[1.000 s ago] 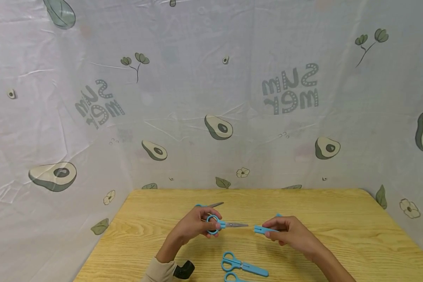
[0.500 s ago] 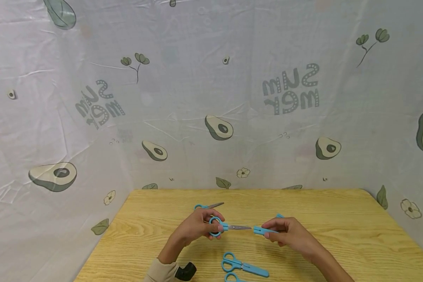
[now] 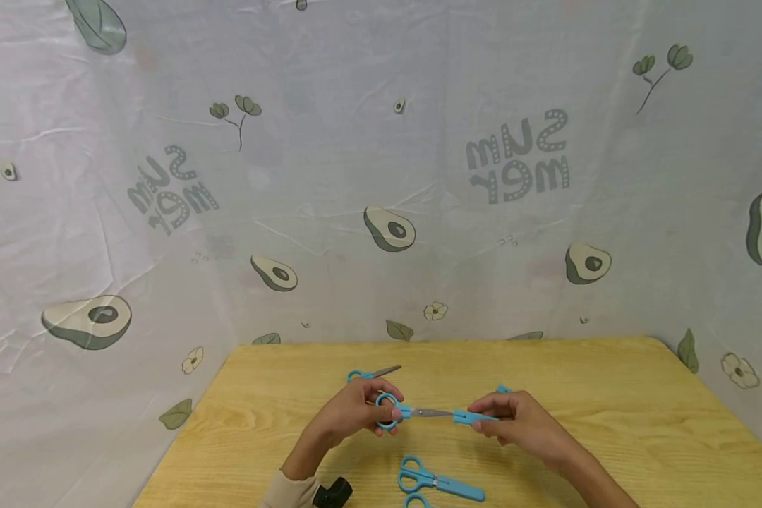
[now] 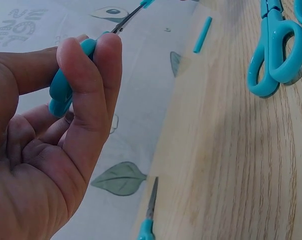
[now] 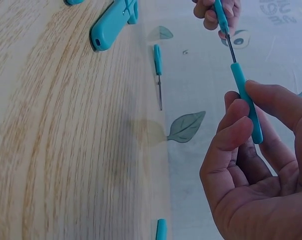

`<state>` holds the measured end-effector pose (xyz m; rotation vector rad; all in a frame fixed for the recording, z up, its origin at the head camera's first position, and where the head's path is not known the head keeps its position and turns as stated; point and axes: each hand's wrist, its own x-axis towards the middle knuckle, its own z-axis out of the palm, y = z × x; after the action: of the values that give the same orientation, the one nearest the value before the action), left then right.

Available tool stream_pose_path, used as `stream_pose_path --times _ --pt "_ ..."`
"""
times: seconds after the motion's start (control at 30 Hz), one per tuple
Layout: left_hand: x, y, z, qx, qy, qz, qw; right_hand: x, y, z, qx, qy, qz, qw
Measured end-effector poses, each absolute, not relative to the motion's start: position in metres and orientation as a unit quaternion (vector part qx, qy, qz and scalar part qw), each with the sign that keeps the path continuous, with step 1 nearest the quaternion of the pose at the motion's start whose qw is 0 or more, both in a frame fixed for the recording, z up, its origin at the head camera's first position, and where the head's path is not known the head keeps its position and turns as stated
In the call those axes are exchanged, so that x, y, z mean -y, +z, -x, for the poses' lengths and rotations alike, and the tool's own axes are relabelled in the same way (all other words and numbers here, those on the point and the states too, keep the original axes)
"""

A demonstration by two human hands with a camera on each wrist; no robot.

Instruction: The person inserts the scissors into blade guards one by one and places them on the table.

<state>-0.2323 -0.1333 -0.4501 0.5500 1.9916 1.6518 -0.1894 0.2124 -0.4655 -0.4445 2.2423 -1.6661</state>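
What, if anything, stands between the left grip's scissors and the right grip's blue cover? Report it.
Nothing visible does: the held scissors point at the blue cover, tips at its open end; whether they sit inside is unclear. The sheathed scissors lie off that line, nearer the head view's bottom edge.

Wood-grain table (image 3: 584, 377), wrinkled pale sheet (image 3: 330, 162) behind it printed with avocados (image 3: 389, 228), leaves (image 3: 398, 330), flowers (image 3: 435, 311) and "summer" lettering (image 3: 518, 156).
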Motion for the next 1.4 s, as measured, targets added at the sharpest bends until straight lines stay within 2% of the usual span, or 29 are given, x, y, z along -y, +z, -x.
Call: stream_pose_path --times 1.4 --pt "0.127 -0.449 0.227 -0.724 0.61 -0.21 0.242 -0.205 -0.462 0.188 -0.766 -0.595 0.175 0.167"
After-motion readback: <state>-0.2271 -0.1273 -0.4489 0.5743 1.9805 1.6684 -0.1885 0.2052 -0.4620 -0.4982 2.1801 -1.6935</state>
